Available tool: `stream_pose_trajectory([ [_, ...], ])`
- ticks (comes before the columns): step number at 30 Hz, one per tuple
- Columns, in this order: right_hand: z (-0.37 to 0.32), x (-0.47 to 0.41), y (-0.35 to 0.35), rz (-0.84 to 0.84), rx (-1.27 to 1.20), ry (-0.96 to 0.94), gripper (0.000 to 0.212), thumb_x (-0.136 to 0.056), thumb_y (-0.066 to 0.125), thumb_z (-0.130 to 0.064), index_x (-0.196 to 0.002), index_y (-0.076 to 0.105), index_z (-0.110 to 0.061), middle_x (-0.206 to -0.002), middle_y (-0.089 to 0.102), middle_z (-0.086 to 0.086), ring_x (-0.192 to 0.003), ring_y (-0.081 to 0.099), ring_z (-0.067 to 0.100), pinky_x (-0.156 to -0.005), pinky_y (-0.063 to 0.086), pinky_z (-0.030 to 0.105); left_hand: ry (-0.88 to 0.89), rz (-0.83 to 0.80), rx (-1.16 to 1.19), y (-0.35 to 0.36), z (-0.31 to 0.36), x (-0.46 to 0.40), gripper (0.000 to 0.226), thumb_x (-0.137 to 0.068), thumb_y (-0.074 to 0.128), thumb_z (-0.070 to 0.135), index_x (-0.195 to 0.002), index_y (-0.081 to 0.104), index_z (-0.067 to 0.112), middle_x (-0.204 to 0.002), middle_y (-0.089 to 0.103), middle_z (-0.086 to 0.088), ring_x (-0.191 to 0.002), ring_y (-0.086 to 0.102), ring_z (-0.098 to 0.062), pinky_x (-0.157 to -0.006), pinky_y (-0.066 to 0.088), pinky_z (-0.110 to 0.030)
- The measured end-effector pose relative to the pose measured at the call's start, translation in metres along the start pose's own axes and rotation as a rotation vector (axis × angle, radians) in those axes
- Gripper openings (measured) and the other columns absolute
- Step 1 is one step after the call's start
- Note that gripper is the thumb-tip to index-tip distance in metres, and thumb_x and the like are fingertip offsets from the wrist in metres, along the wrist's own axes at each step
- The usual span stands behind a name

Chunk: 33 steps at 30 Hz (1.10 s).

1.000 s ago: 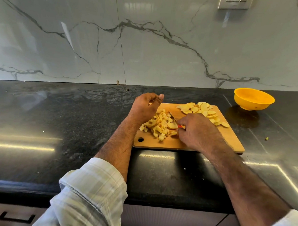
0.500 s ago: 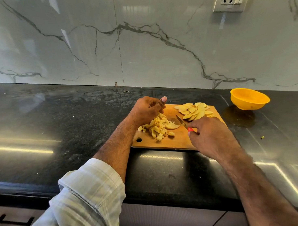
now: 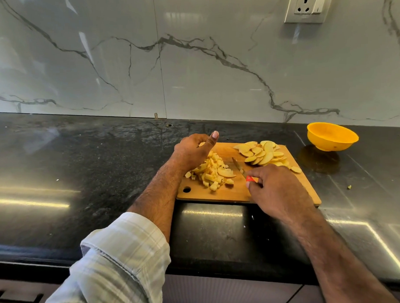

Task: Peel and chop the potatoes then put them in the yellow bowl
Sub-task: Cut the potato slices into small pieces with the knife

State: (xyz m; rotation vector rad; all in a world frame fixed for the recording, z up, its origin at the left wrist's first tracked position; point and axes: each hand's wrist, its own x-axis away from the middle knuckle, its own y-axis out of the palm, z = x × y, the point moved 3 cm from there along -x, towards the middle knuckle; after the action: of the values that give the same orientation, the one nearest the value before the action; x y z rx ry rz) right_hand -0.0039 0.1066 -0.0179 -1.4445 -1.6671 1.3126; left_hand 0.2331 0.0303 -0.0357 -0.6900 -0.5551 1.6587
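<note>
On the black worktop a wooden chopping board carries potato slices and diced potato; the yellow bowl stands well apart at right. The left hand, fingers curled and thumb raised, rests against the dice. The right hand grips a red-handled knife.

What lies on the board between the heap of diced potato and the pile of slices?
In the head view, the knife blade lies there on bare cutting board, between the diced potato and the slices.
</note>
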Motion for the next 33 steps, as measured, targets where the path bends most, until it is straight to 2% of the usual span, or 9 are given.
stream_pose_trajectory([
  [3,0.0,0.005,0.002,-0.001,0.003,0.008,0.038,-0.097,0.063,-0.047,-0.134,0.066,-0.037,-0.094,0.064,-0.015,-0.084,0.058,0.006,-0.069,0.051,0.025,0.05,-0.012,0.0,-0.001,0.002,0.002,0.062,-0.08,0.046,0.09,-0.111,0.073,0.043,-0.147,0.061,0.006,-0.139,0.052,-0.023,-0.117,0.034,-0.067],
  [6,-0.006,0.011,0.0,-0.007,-0.008,-0.002,0.037,-0.098,0.063,-0.045,-0.134,0.066,-0.036,-0.088,0.061,-0.015,-0.08,0.056,0.005,-0.063,0.046,0.023,0.174,-0.071,-0.064,-0.008,0.01,0.006,0.011,-0.077,0.079,0.05,-0.083,0.073,0.044,-0.151,0.054,0.017,-0.147,0.041,-0.015,-0.12,0.02,-0.072],
  [9,-0.012,0.022,-0.004,-0.022,-0.041,-0.039,0.035,-0.098,0.064,-0.04,-0.133,0.067,-0.036,-0.075,0.051,-0.018,-0.069,0.048,0.002,-0.056,0.036,0.018,0.232,-0.152,-0.177,-0.012,0.021,0.017,0.019,-0.08,0.084,0.022,-0.081,0.074,0.037,-0.156,0.047,0.016,-0.152,0.029,-0.016,-0.122,0.009,-0.07],
  [12,-0.02,0.031,-0.007,-0.037,-0.067,-0.075,0.034,-0.099,0.065,-0.038,-0.132,0.068,-0.036,-0.071,0.046,-0.02,-0.063,0.044,0.0,-0.052,0.029,0.014,0.24,-0.18,-0.234,-0.013,0.024,0.021,0.015,-0.081,0.085,0.023,-0.082,0.076,0.035,-0.156,0.046,0.015,-0.152,0.026,-0.016,-0.119,0.009,-0.068],
  [18,-0.033,0.028,-0.008,-0.075,-0.012,-0.092,0.035,-0.099,0.064,-0.038,-0.134,0.066,-0.038,-0.084,0.057,-0.021,-0.07,0.052,0.002,-0.054,0.036,0.014,0.198,-0.201,-0.279,-0.01,0.024,0.021,0.014,-0.083,0.084,0.029,-0.074,0.076,0.035,-0.148,0.054,0.017,-0.146,0.032,-0.016,-0.116,0.017,-0.065],
  [24,-0.044,0.025,-0.001,-0.179,0.149,-0.1,0.023,-0.095,0.068,-0.036,-0.117,0.07,-0.03,-0.092,0.057,-0.011,-0.085,0.056,0.009,-0.069,0.053,0.025,0.15,-0.21,-0.225,-0.005,0.016,0.012,0.01,-0.081,0.086,0.027,-0.074,0.079,0.031,-0.141,0.06,0.016,-0.141,0.042,-0.017,-0.117,0.022,-0.068],
  [28,-0.051,0.019,-0.001,-0.273,0.189,-0.106,0.029,-0.095,0.071,-0.034,-0.123,0.064,-0.027,-0.104,0.058,-0.006,-0.097,0.057,0.012,-0.08,0.056,0.03,0.13,-0.207,-0.206,-0.003,0.013,0.01,0.011,-0.079,0.087,0.027,-0.072,0.08,0.029,-0.135,0.062,0.018,-0.138,0.046,-0.015,-0.116,0.023,-0.068],
  [30,-0.049,0.018,-0.004,-0.253,0.168,-0.087,0.026,-0.096,0.068,-0.034,-0.121,0.066,-0.027,-0.101,0.058,-0.007,-0.094,0.058,0.011,-0.078,0.056,0.029,0.13,-0.206,-0.182,-0.003,0.012,0.009,0.011,-0.078,0.087,0.026,-0.071,0.08,0.029,-0.131,0.063,0.019,-0.134,0.049,-0.013,-0.116,0.025,-0.07],
  [33,-0.047,0.021,-0.004,-0.216,0.25,-0.151,0.023,-0.099,0.06,-0.04,-0.119,0.066,-0.029,-0.095,0.058,-0.008,-0.088,0.057,0.01,-0.075,0.057,0.03,0.12,-0.177,-0.193,-0.003,0.011,0.009,0.009,-0.082,0.084,0.028,-0.074,0.08,0.027,-0.131,0.064,0.019,-0.133,0.049,-0.011,-0.118,0.017,-0.072],
])
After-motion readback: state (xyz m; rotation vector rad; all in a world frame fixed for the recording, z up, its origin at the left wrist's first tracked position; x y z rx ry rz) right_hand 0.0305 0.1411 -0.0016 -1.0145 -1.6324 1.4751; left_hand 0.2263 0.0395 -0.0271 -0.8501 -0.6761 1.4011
